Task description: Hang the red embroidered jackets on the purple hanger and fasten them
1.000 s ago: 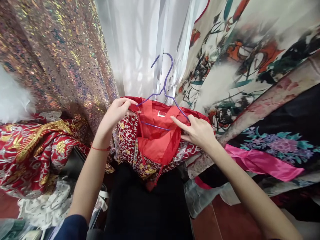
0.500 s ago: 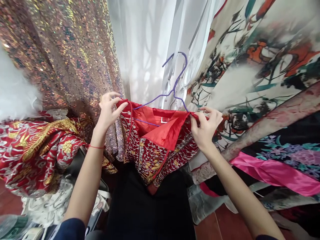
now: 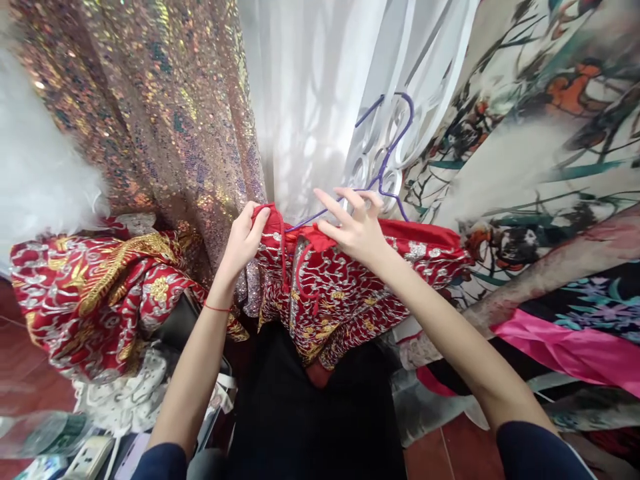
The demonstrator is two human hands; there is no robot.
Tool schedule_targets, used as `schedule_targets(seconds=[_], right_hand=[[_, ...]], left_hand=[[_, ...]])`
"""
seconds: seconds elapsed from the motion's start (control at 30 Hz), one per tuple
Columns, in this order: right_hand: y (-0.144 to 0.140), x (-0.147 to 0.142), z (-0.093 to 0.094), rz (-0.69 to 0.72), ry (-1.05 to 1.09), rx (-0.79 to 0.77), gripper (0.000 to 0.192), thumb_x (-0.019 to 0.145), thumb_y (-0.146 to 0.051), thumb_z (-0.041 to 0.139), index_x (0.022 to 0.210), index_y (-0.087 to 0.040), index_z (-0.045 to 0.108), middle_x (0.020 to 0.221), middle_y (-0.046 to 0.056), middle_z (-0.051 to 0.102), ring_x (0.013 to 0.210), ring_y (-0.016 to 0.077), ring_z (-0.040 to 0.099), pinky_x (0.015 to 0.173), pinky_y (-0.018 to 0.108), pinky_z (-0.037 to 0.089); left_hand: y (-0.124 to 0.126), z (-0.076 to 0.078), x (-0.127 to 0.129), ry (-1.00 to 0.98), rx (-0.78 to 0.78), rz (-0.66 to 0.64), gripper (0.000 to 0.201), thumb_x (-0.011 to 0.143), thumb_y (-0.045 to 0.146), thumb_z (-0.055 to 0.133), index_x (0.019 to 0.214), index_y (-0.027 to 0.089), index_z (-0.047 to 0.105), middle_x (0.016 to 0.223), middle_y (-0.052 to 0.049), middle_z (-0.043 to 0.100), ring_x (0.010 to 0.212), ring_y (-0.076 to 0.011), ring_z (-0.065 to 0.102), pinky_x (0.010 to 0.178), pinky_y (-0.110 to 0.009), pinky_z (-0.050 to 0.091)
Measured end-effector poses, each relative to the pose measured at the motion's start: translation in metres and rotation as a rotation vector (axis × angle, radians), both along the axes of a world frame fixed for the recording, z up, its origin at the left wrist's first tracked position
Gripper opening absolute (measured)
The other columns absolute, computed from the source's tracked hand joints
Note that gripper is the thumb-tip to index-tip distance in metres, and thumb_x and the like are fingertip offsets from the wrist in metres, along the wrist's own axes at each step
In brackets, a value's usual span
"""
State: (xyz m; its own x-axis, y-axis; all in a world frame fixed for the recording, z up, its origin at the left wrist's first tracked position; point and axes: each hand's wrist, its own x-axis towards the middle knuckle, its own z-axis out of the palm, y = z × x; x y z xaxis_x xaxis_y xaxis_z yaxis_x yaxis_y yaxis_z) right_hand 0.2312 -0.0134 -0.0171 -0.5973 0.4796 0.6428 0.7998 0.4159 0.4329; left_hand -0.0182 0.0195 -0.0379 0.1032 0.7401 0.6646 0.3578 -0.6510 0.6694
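1. Two bare hands work one red brocade garment embroidered in gold and silver [image 3: 340, 300], which hangs on one thin purple wire hanger [image 3: 385, 160] in front of a white sheer curtain [image 3: 310, 100].
2. The left hand [image 3: 245, 237] has its grip clenched on the garment's red left shoulder edge; a red thread circles that wrist.
3. The right hand [image 3: 357, 227] has shifted from the right shoulder, pinched half a second ago, to the neckline, its grip now released, fingers spread over the fabric.
4. The red lining shown before is now covered, so the front appears closed on the hanger.
5. One sequinned iridescent cloth [image 3: 150, 107] hangs left; one second red-and-gold brocade piece [image 3: 90, 293] lies below it; one pink satin strip [image 3: 565, 347] lies right.
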Motion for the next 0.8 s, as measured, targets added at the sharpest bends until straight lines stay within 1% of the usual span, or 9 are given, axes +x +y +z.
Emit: schedule_targets(seconds=[0.1,0.17,0.23,0.3,0.4,0.5,0.57,0.67,0.8], right_hand=[[0.004,-0.008,0.013,0.060,0.006,-0.028,0.023,0.097,-0.016,0.043,0.097,-0.030,0.062,0.139,0.000,0.062,0.132,0.0266,0.045,0.102,0.053,0.031],[0.006,-0.010,0.017,0.086,-0.030,-0.063,0.029,0.100,-0.015,0.037,0.097,-0.028,0.063,0.124,0.003,0.069,0.119,0.0230,0.053,0.100,0.049,0.033],[0.010,-0.013,0.020,0.079,-0.090,-0.108,0.037,0.104,-0.016,0.030,0.101,-0.026,0.065,0.102,0.004,0.072,0.100,0.0189,0.058,0.096,0.043,0.036],[0.014,-0.017,0.023,0.068,-0.145,-0.155,0.041,0.106,-0.020,0.026,0.111,-0.024,0.066,0.087,0.004,0.068,0.084,0.0169,0.056,0.088,0.038,0.037],[0.020,-0.023,0.029,0.114,-0.199,-0.193,0.041,0.107,-0.025,0.028,0.136,-0.025,0.058,0.084,0.003,0.065,0.074,0.0158,0.051,0.079,0.035,0.037],[0.025,-0.026,0.032,0.205,-0.247,-0.167,0.050,0.104,-0.014,0.030,0.147,-0.033,0.047,0.084,0.000,0.064,0.067,0.0137,0.047,0.075,0.033,0.037],[0.027,-0.025,0.031,0.277,-0.305,-0.104,0.053,0.102,-0.007,0.030,0.143,-0.034,0.051,0.084,-0.001,0.064,0.064,0.0124,0.044,0.070,0.031,0.037],[0.029,-0.024,0.026,0.371,-0.376,0.017,0.045,0.101,-0.005,0.032,0.127,-0.028,0.060,0.087,0.000,0.064,0.067,0.0118,0.045,0.065,0.028,0.036],[0.024,-0.031,0.024,0.411,-0.307,0.055,0.035,0.103,-0.009,0.032,0.115,-0.023,0.062,0.094,0.004,0.063,0.078,0.0135,0.048,0.065,0.027,0.038]], left_hand=[[-0.005,-0.001,0.003,-0.001,-0.030,-0.017,0.029,0.098,0.044,0.048,0.079,0.021,0.046,0.070,0.003,0.047,0.063,-0.0110,0.042,0.063,-0.025,0.035],[-0.007,0.001,0.006,-0.017,-0.038,-0.036,0.029,0.098,0.044,0.047,0.080,0.021,0.047,0.069,0.003,0.047,0.063,-0.0107,0.042,0.063,-0.025,0.036],[-0.009,0.005,0.008,-0.018,-0.029,-0.056,0.028,0.098,0.043,0.047,0.082,0.020,0.050,0.071,0.003,0.050,0.064,-0.0107,0.045,0.064,-0.024,0.037],[-0.012,0.012,0.009,0.019,-0.016,-0.061,0.027,0.099,0.042,0.047,0.085,0.020,0.054,0.073,0.002,0.053,0.065,-0.0109,0.047,0.064,-0.024,0.037],[-0.014,0.022,0.006,0.130,-0.001,-0.042,0.025,0.100,0.040,0.046,0.088,0.020,0.056,0.071,0.002,0.054,0.064,-0.0113,0.047,0.061,-0.024,0.035],[-0.010,0.026,0.002,0.216,0.012,-0.065,0.026,0.101,0.038,0.042,0.085,0.020,0.052,0.071,0.002,0.052,0.064,-0.0115,0.046,0.063,-0.025,0.035],[-0.006,0.025,0.000,0.196,0.007,-0.093,0.028,0.103,0.039,0.038,0.085,0.020,0.049,0.075,0.001,0.053,0.068,-0.0120,0.048,0.067,-0.026,0.038],[0.000,0.018,0.001,0.105,-0.026,-0.117,0.028,0.104,0.040,0.034,0.091,0.021,0.049,0.082,0.000,0.055,0.075,-0.0129,0.051,0.073,-0.026,0.042],[0.002,0.009,0.006,0.076,-0.045,-0.128,0.024,0.103,0.038,0.038,0.096,0.020,0.052,0.085,-0.001,0.058,0.078,-0.0131,0.053,0.075,-0.026,0.043]])
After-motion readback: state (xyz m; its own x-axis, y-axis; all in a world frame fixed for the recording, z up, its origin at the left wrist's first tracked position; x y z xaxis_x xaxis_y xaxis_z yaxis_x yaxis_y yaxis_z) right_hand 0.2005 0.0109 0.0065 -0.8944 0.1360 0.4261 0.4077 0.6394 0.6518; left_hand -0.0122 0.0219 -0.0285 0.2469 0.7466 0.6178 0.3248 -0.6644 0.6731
